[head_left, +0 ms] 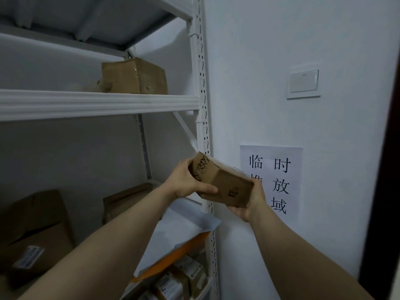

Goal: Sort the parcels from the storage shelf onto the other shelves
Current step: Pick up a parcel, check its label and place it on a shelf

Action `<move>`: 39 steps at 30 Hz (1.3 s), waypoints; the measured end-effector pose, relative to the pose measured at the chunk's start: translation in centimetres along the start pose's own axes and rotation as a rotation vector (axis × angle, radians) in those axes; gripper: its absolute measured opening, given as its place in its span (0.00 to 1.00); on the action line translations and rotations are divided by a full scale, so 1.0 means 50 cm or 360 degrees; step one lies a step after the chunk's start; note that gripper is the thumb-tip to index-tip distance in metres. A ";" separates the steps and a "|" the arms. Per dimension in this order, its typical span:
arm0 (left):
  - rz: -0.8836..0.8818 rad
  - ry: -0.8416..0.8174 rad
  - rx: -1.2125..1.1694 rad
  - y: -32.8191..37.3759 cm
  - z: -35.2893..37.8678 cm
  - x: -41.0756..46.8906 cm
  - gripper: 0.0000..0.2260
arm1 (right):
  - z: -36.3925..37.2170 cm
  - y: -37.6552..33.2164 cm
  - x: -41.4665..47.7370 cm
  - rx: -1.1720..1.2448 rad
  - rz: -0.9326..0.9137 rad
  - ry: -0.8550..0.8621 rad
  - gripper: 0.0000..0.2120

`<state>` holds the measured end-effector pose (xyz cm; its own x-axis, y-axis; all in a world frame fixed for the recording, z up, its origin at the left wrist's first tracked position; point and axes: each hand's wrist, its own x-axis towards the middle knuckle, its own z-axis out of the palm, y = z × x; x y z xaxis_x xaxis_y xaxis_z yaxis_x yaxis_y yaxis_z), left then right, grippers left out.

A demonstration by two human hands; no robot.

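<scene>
So both hands are gripping the small brown cardboard box point(220, 182), left hand point(186, 180) at its far end, right hand point(251, 200) cupping underneath, long axis slanting toward the white metal shelf point(97, 102) up-left.

The shelving rack point(203, 83) fills the left, its front upright beside the wall. A cardboard box point(134, 75) sits at the right end of the upper shelf point(97, 103). On the shelf below, a large box point(36, 224) lies at the left, with another carton point(125, 200) farther back and to its right. Before the upright, the left hand point(186, 182) and right hand point(249, 204) hold a small parcel point(220, 180) between them, left of a paper sign point(279, 180) on the wall. A wall switch point(303, 83) is above the sign. Labelled parcels point(179, 280) lie on the lowest shelf in view.
</scene>
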<state>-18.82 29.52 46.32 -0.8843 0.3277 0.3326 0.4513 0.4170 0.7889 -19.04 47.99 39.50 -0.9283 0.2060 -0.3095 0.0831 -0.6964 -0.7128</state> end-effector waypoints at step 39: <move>-0.0504 0.0324 -0.0536 0.017 -0.082 -0.051 0.32 | 0.081 -0.032 -0.049 -0.0454 -0.0326 -0.0255 0.16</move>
<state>-16.66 25.55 48.27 -0.9921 0.0434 0.1177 0.1232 0.1617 0.9791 -18.35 45.82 43.97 -0.9792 0.1951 -0.0561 -0.0335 -0.4280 -0.9032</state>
